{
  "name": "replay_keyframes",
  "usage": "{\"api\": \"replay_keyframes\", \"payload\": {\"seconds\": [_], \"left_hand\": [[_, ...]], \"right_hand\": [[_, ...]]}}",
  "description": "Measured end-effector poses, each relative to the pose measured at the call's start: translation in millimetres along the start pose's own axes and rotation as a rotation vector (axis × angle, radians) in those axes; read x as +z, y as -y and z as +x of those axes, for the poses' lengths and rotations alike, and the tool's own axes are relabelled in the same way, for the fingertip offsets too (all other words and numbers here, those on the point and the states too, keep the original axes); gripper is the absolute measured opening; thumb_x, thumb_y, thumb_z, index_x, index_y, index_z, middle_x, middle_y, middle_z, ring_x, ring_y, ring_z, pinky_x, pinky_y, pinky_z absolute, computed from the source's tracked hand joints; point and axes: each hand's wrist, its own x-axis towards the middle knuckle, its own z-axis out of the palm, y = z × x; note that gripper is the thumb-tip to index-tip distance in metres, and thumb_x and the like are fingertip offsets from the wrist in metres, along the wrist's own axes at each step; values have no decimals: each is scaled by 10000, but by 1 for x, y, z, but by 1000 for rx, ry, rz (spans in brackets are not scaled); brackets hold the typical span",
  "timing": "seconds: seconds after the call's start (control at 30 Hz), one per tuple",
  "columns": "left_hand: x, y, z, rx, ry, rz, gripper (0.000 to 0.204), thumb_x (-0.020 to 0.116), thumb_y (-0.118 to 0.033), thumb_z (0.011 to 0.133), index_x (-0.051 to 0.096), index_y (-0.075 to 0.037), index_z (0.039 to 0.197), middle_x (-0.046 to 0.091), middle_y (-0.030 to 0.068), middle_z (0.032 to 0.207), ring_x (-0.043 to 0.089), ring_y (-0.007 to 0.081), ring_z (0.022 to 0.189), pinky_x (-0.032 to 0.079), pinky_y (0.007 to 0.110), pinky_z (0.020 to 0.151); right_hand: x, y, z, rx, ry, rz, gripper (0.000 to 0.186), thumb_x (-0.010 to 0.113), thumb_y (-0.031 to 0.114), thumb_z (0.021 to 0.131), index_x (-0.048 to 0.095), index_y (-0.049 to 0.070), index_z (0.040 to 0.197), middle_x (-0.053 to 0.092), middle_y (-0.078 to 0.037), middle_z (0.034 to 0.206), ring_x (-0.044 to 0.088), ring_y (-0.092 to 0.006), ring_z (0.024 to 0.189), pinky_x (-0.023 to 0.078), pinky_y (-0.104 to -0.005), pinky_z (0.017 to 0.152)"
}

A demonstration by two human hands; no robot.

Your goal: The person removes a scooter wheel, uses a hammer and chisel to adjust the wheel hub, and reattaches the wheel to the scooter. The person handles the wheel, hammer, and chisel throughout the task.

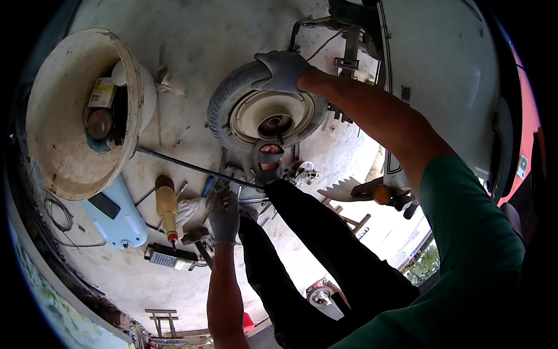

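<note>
The small scooter wheel (268,113), a black tyre around a cream-coloured rim, lies flat on the concrete floor (197,41) near the top middle of the view. The gloved right hand (285,70) rests over the far edge of the tyre, fingers curled down on the rubber in a grip. A sandalled foot (268,160) presses on the near edge of the wheel, so the wheel sits between that hand and the foot. The gloved left hand (224,215) is lower, just beyond the wheel's near side, closed around a metal tool among scattered wrenches (200,241); which tool it is cannot be told. A long steel rod (186,166) runs from the bucket (70,110) toward the foot. A yellow oil bottle (165,203) and a pale blue panel (116,215) lie to the left.
</note>
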Motion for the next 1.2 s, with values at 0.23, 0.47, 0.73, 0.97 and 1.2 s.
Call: {"api": "replay_keyframes", "payload": {"seconds": [0.23, 0.47, 0.73, 0.97, 1.2], "left_hand": [[17, -77, 204, 176, -205, 3, 541, 725, -299, 885, 585, -7, 1319, 655, 185, 1158, 643, 311, 1068, 508, 403, 949], [41, -40, 273, 160, 103, -176, 859, 720, -525, 862, 455, 60, 1431, 566, 279, 1344, 568, 364, 1247, 449, 398, 1055], [41, -29, 268, 81, 139, -226, 932, 678, -606, 874, 411, 68, 1461, 517, 259, 1417, 523, 332, 1308, 411, 393, 1091], [39, -11, 200, 10, 27, -197, 753, 677, -429, 927, 424, 32, 1466, 518, 254, 1403, 530, 329, 1297, 421, 392, 1087], [48, 13, 51, -103, 167, -267, 427, 645, -263, 968, 616, 26, 1282, 672, 177, 1242, 659, 247, 1107, 502, 329, 941]], "right_hand": [[-2, -1, 10, 85, 36, 38, 729, 747, 537, 776, 558, 116, 1341, 644, -177, 1218, 629, -360, 1140, 504, -457, 969], [-1, -12, 8, 27, -24, 96, 756, 770, 532, 731, 575, 135, 1344, 651, -158, 1223, 627, -344, 1148, 500, -450, 982], [0, -11, 6, 18, -42, 129, 801, 770, 567, 718, 584, 116, 1353, 637, -157, 1275, 613, -336, 1185, 490, -435, 1013], [12, -28, 7, 60, -88, 237, 817, 699, 641, 785, 563, 128, 1406, 625, -131, 1336, 598, -283, 1238, 454, -378, 1066], [43, -56, -27, 394, -345, 502, 719, 416, 705, 942, 693, 68, 1127, 702, -201, 1110, 650, -368, 1089, 492, -442, 961]]}}
